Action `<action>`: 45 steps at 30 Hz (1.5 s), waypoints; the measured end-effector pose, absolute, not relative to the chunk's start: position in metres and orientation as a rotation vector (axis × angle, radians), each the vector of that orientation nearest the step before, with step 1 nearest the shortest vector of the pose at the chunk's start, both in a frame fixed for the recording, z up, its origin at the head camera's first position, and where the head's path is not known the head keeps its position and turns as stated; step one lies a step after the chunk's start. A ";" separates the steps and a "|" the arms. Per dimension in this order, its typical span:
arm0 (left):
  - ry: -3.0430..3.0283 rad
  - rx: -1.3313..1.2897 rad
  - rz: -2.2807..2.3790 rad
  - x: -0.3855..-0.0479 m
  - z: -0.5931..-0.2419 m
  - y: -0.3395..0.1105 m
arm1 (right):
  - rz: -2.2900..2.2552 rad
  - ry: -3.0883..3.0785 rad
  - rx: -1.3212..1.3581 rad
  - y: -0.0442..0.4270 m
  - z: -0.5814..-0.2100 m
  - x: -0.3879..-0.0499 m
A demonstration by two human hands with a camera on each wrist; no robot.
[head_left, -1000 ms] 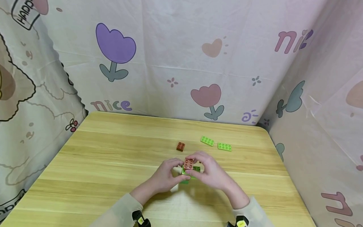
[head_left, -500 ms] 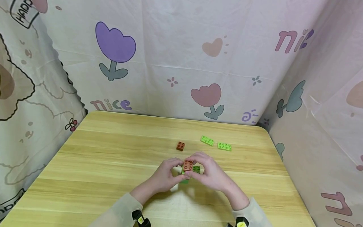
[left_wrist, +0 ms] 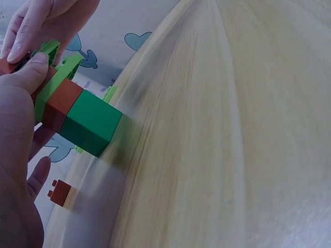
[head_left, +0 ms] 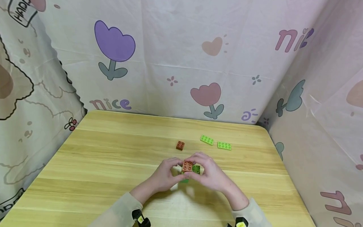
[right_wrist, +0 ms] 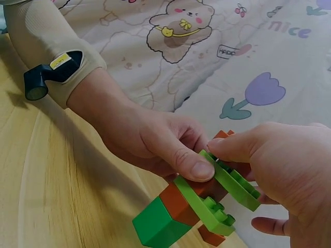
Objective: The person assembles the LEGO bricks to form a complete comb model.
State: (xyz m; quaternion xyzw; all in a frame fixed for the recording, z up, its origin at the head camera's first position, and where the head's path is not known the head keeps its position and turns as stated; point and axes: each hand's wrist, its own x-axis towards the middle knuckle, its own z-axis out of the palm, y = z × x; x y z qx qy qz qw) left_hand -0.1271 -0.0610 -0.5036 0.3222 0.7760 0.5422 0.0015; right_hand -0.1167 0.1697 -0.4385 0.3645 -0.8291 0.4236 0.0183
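A stack of building bricks stands between the hands: a dark green brick [left_wrist: 93,121] at the bottom, then brown bricks alternating with light green plates [right_wrist: 207,209]. My left hand [head_left: 165,176] grips the stack, its thumb against a brown brick between the two plates. At the top, my right hand [head_left: 210,171] pinches a brown brick [head_left: 187,166] with thumb and fingers. This brick sits over the left part of the upper plate; whether it is pressed fully on cannot be told. Fingers partly cover the stack's middle and far side.
Beyond the hands, a loose brown brick [head_left: 180,145] lies on the wooden table [head_left: 113,142]. Two light green plates [head_left: 207,140] lie farther right, studs up. A printed cloth [head_left: 170,47] hangs behind the table's far edge and along both sides.
The brown brick under my right fingers has shifted slightly left and nearer, showing more of the green studs to its right. My left hand holds almost still.
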 end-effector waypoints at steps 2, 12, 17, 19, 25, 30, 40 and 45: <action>2.431 1.007 1.703 -0.127 -0.504 -0.061 | 1.309 -2.572 1.133 0.170 -0.439 -0.117; 2.438 1.005 1.704 -0.127 -0.504 -0.061 | 1.178 -2.561 1.121 0.169 -0.441 -0.118; 2.434 1.009 1.703 -0.127 -0.504 -0.061 | 1.119 -2.581 1.093 0.168 -0.441 -0.118; 2.434 1.010 1.701 -0.127 -0.503 -0.062 | 1.098 -2.583 1.090 0.168 -0.440 -0.118; 2.446 1.002 1.685 -0.127 -0.503 -0.062 | 1.075 -2.594 1.096 0.168 -0.438 -0.119; 2.452 0.990 1.667 -0.127 -0.503 -0.063 | 1.117 -2.582 1.100 0.167 -0.438 -0.119; 2.478 1.024 1.660 -0.126 -0.504 -0.062 | 1.178 -2.538 1.043 0.160 -0.438 -0.118; 2.475 1.011 1.661 -0.126 -0.503 -0.062 | 1.209 -2.550 0.989 0.159 -0.440 -0.118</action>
